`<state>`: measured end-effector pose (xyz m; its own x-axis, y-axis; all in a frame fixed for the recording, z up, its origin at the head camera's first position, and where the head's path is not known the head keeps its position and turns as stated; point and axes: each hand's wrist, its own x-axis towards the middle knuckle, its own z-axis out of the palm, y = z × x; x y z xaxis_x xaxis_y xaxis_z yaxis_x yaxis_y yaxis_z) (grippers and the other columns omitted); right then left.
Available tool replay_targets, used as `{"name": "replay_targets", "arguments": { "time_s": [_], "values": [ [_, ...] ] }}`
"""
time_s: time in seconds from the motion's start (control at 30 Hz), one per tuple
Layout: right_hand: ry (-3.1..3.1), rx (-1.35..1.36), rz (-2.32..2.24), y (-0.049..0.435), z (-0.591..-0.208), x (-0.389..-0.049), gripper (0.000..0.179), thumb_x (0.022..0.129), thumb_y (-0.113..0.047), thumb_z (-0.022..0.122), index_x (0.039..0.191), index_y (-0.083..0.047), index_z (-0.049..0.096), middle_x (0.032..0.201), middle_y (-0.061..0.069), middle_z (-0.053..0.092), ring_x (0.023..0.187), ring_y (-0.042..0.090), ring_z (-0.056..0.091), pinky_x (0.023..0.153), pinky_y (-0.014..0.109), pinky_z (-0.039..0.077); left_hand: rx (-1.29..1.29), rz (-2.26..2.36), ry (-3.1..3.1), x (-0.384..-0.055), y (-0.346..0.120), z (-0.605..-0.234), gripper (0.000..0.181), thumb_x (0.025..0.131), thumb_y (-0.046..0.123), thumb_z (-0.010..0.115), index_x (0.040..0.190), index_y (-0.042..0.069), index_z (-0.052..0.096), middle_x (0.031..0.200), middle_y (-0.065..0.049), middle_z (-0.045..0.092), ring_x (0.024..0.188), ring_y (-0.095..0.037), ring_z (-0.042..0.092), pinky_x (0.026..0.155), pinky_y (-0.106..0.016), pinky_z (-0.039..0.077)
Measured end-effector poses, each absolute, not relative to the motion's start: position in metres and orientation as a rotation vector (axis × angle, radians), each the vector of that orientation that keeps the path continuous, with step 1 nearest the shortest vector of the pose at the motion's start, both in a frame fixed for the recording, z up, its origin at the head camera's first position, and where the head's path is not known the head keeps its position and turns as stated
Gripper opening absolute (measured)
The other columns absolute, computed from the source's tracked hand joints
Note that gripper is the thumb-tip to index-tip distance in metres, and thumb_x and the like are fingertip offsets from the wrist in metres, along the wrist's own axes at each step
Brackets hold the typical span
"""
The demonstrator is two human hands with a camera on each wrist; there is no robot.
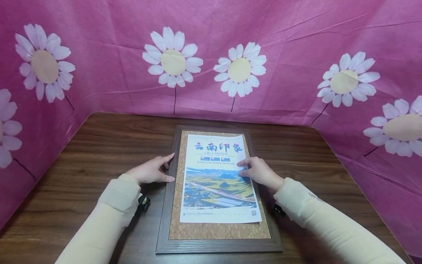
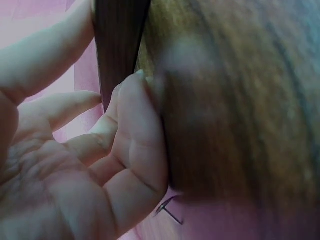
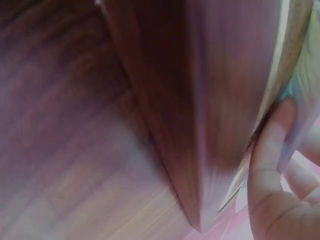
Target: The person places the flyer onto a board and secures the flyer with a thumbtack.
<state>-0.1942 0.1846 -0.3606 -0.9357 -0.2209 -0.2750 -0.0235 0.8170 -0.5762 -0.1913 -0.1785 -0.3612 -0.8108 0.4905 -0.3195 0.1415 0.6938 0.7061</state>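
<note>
A paper poster (image 1: 217, 185) with large Chinese characters and a landscape picture lies on a cork board (image 1: 219, 231) inside a dark brown wooden frame (image 1: 217, 247). It sits slightly askew, leaving the widest cork strip below it. My left hand (image 1: 150, 170) rests at the frame's left side, its index finger and thumb spread along the edge. Seen by the left wrist, fingers (image 2: 142, 125) bend against the frame's side (image 2: 117, 45). My right hand (image 1: 262, 172) reaches over the frame's right side, fingertips on the poster's right edge. By the right wrist, the thumb (image 3: 267, 155) lies along that edge.
The frame lies flat on a brown wood-grain table (image 1: 128, 135). A pink cloth (image 1: 118, 73) with large white daisies hangs around its back and sides. Dark straps with small devices (image 1: 144, 202) sit at both wrists below the cream sleeves (image 1: 95, 223).
</note>
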Motion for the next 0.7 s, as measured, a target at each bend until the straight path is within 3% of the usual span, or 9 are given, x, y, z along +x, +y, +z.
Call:
{"name": "replay_targets", "arguments": {
  "time_s": [0.17, 0.33, 0.4, 0.57, 0.7],
  "values": [
    [2.722, -0.235, -0.73, 0.182, -0.358, -0.193, 0.035, 0.089, -0.013, 0.073, 0.121, 0.001, 0.069, 0.125, 0.02, 0.063, 0.107, 0.029, 0.056, 0.094, 0.047, 0.048, 0.472, 0.964, 2.405, -0.192, -0.178, -0.36, 0.089, 0.088, 0.021, 0.076, 0.155, -0.003, 0.022, 0.128, -0.031, 0.052, 0.086, -0.023, 0.063, 0.077, -0.036, 0.054],
    [2.765, -0.233, -0.667, 0.184, -0.356, -0.191, 0.034, 0.088, -0.018, 0.075, 0.119, -0.006, 0.072, 0.107, 0.013, 0.057, 0.093, 0.023, 0.051, 0.078, 0.036, 0.045, 0.515, 0.944, 2.502, -0.197, -0.178, -0.362, 0.078, 0.085, 0.021, 0.078, 0.148, -0.003, 0.039, 0.12, -0.028, 0.06, 0.104, -0.034, 0.061, 0.093, -0.049, 0.051],
    [2.768, -0.236, -0.667, 0.185, -0.356, -0.19, 0.034, 0.088, -0.019, 0.075, 0.119, -0.007, 0.072, 0.101, 0.012, 0.052, 0.087, 0.022, 0.047, 0.072, 0.032, 0.041, 0.497, 0.958, 2.531, -0.199, -0.18, -0.361, 0.071, 0.087, 0.022, 0.076, 0.145, -0.002, 0.043, 0.118, -0.025, 0.061, 0.102, -0.032, 0.062, 0.094, -0.051, 0.05],
    [2.763, -0.261, -0.669, 0.188, -0.357, -0.189, 0.034, 0.089, -0.019, 0.074, 0.121, -0.008, 0.071, 0.092, 0.01, 0.047, 0.081, 0.021, 0.041, 0.064, 0.03, 0.036, 0.401, 1.056, 2.564, -0.202, -0.19, -0.352, 0.055, 0.093, 0.023, 0.069, 0.139, 0.0, 0.051, 0.111, -0.019, 0.061, 0.085, -0.022, 0.062, 0.077, -0.038, 0.055],
    [2.747, -0.29, -0.708, 0.193, -0.358, -0.191, 0.037, 0.089, -0.021, 0.074, 0.123, -0.008, 0.069, 0.091, 0.008, 0.052, 0.082, 0.02, 0.045, 0.066, 0.03, 0.038, 0.354, 1.095, 2.562, -0.203, -0.2, -0.345, 0.046, 0.094, 0.023, 0.067, 0.132, -0.002, 0.055, 0.108, -0.018, 0.061, 0.083, -0.022, 0.061, 0.067, -0.03, 0.056]
  ]
}}
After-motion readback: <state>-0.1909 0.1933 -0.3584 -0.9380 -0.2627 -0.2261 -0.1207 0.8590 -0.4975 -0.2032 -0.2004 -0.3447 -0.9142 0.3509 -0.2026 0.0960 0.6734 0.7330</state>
